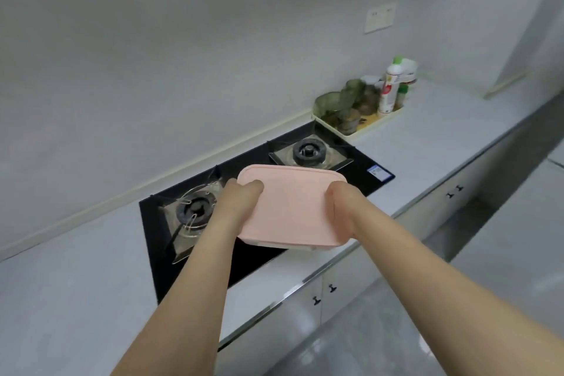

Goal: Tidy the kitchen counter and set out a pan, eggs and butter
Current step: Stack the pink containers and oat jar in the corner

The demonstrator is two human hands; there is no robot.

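Pink-lidded container (293, 207) is held above the black gas hob (375, 159), between its two burners. Left hand (241, 201) has its grip on the left edge, right hand (341, 207) clasps the right edge. Beyond, a cream tray (351, 131) of jars sits on the grey counter (427, 137).

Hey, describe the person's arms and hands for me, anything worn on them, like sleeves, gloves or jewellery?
Both forearms are bare as far as the frame shows, with no sleeve in view. The left hand and right hand wear no gloves. No watch, bracelet or ring shows on the visible wrists or fingers, though the fingertips are partly hidden. No markings or tattoos are visible.
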